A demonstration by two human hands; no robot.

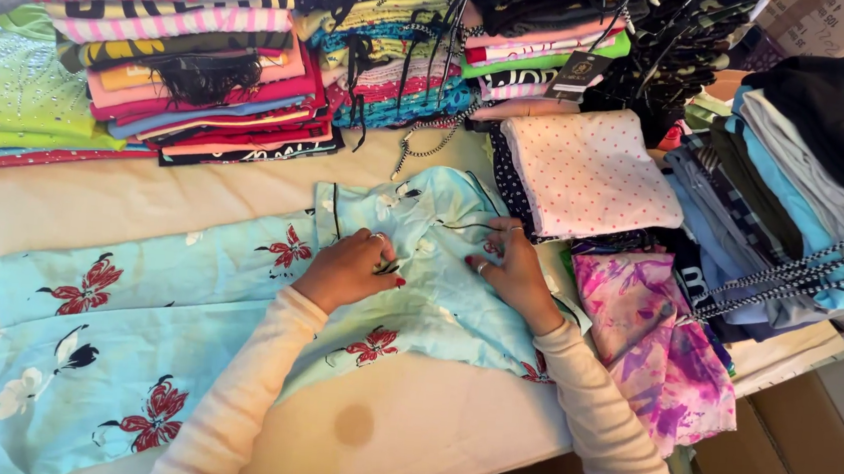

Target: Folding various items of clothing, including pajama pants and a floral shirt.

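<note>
At the middle of the cream surface (93, 206) lies a pale-blue floral cotton garment (133, 335) — thin, limp, light. The left hand (347, 269) and right hand (511, 274) pinch its far end with fingers clenched on cloth; hems give the firmest hold.

Cream table (93, 203) (one brown stain), light blue floral garment (186, 299), folded clothes stacks (214, 70), pink-purple fabric (650, 335)

Two hands (349, 269), one blue floral garment (182, 349)
</note>
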